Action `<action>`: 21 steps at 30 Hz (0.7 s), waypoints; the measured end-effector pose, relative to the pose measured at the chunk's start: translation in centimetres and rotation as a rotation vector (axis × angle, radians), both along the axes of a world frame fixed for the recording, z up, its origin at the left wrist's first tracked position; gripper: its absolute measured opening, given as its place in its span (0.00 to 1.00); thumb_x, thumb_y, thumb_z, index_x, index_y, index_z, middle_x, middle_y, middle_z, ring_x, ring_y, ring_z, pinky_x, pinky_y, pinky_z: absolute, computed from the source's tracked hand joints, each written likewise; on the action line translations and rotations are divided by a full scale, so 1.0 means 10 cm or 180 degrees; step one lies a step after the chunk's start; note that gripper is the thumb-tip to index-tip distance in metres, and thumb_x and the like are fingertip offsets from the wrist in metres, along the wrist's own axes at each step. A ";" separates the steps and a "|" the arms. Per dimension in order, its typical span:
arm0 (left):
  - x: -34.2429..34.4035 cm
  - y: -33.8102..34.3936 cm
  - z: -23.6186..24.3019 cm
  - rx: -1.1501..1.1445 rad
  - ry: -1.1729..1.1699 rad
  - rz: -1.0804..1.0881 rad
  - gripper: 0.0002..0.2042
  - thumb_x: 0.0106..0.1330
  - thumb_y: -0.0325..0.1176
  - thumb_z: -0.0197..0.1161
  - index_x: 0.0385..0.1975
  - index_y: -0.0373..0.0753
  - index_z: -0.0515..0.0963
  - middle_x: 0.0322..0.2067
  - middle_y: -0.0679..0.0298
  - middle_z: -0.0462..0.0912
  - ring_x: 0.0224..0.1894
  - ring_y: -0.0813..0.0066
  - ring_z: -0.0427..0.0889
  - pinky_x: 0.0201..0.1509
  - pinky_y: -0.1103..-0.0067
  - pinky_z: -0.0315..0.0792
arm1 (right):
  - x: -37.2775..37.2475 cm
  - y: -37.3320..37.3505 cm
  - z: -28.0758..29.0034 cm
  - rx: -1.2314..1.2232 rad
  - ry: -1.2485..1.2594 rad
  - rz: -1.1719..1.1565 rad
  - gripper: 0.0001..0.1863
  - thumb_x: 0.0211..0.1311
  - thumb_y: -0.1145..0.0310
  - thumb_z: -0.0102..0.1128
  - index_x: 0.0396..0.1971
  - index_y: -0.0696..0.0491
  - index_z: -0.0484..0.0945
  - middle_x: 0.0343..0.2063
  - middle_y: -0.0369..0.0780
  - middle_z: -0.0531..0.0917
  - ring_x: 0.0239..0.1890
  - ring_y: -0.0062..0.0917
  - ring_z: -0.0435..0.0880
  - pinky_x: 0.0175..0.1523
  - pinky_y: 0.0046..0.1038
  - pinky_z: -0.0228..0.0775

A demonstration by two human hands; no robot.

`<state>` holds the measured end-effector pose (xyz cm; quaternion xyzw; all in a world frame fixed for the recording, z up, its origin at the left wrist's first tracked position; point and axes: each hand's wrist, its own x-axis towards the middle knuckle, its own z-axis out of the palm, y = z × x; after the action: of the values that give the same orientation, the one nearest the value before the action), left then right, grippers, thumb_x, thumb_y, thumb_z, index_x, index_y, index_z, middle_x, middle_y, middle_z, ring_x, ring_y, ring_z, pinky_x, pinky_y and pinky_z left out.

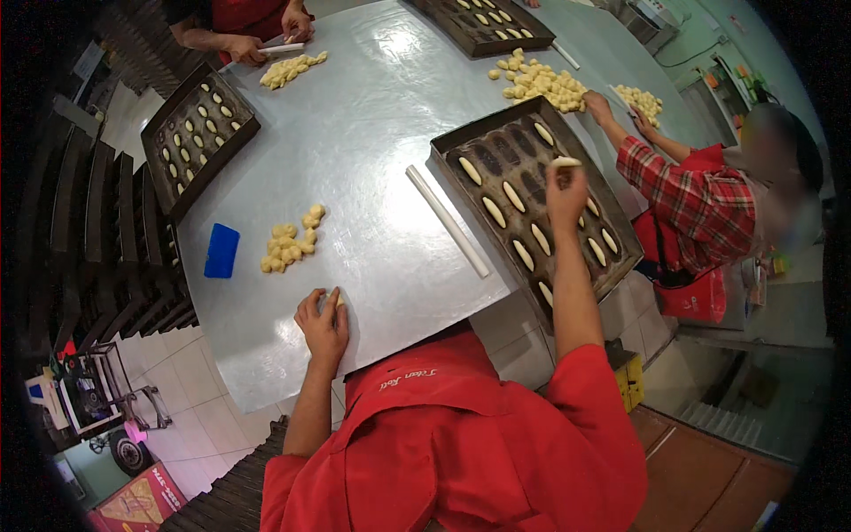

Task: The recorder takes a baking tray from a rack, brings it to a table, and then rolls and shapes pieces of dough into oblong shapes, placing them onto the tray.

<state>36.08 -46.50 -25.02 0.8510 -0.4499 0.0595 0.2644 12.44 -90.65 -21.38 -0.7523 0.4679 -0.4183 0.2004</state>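
Over the dark baking tray point(567, 115) at the right, my right hand point(567, 193) pinches a pale rolled dough stick point(566, 162). Similar dough sticks lie spaced apart in the tray, which juts past the table's front edge. My left hand point(322, 326) rests at the near edge of the metal table, fingers curled around a small dough piece point(339, 302) that is mostly hidden. Just beyond that hand sits a loose pile of dough balls point(288, 242). A whitish rolling pin point(448, 222) lies between the pile and the tray.
A blue scraper point(222, 251) lies by the table's left edge. Two more trays point(199, 133) point(483, 22) of dough sticks are on the table. Co-workers' hands point(266, 44) point(603, 106) work beside other dough piles point(541, 84). Dark stacked trays point(97, 213) stand at the left.
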 end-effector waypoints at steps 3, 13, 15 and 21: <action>0.02 -0.06 0.06 0.0064 -0.0163 -0.0078 0.19 0.55 0.29 0.65 0.49 0.42 0.79 0.49 0.58 0.73 0.52 0.59 0.69 0.58 0.64 0.59 | -0.25 -0.08 -0.37 -0.0111 0.1888 -0.0014 0.11 0.56 0.69 0.64 0.38 0.56 0.77 0.37 0.44 0.80 0.40 0.42 0.79 0.44 0.40 0.71; -0.23 -0.42 0.15 -0.0931 0.0343 -0.0537 0.14 0.53 0.20 0.66 0.40 0.39 0.80 0.36 0.60 0.83 0.41 0.60 0.80 0.48 0.69 0.71 | 0.66 1.51 -0.19 0.0224 0.0327 0.2168 0.12 0.53 0.71 0.62 0.38 0.58 0.77 0.42 0.47 0.78 0.46 0.45 0.75 0.52 0.42 0.67; -0.26 -0.61 -0.05 -0.0352 0.0181 -0.0952 0.16 0.57 0.25 0.62 0.46 0.42 0.79 0.49 0.62 0.82 0.56 0.59 0.76 0.61 0.58 0.63 | 0.85 1.67 -0.49 -0.0690 0.1186 0.0729 0.14 0.54 0.71 0.61 0.41 0.58 0.77 0.46 0.49 0.76 0.52 0.44 0.73 0.54 0.41 0.66; -0.40 -0.68 0.23 0.0500 -0.0601 -0.0833 0.26 0.57 0.27 0.57 0.59 0.45 0.71 0.62 0.57 0.70 0.66 0.59 0.66 0.67 0.48 0.51 | 0.72 2.22 -0.50 0.0327 0.1573 0.1923 0.17 0.53 0.71 0.60 0.44 0.56 0.77 0.52 0.48 0.74 0.58 0.40 0.70 0.56 0.39 0.66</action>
<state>32.04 -53.26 -22.70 0.7938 -0.5830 0.0688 0.1592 19.61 -68.43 -26.38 -0.9232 0.2799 -0.1228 0.2331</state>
